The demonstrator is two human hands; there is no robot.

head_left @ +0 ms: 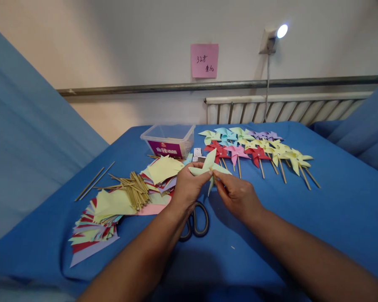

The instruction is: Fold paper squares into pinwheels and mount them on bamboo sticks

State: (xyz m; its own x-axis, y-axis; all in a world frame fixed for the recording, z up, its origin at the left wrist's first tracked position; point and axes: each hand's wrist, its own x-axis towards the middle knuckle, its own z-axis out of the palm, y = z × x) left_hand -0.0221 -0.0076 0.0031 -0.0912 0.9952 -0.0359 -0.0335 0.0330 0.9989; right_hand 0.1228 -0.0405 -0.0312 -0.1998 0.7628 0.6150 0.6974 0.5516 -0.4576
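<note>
Above the middle of the blue table, a pale green paper pinwheel (210,160) is held up between both hands. My left hand (190,181) is closed on its left side, thumb pressed toward the centre. With thumb and forefinger together, my right hand (236,188) pinches at the centre of the pinwheel; any pin or small part there is hidden by the fingers. No stick can be made out on this pinwheel. Below my left wrist lie black-handled scissors (201,220), partly covered by the forearm.
Several finished pinwheels (260,156) on sticks lie at the back right. On the left are fanned coloured paper sheets (93,228) and a pile of wooden sticks (137,191). A clear plastic box (187,136) stands behind, near a small white box (197,153).
</note>
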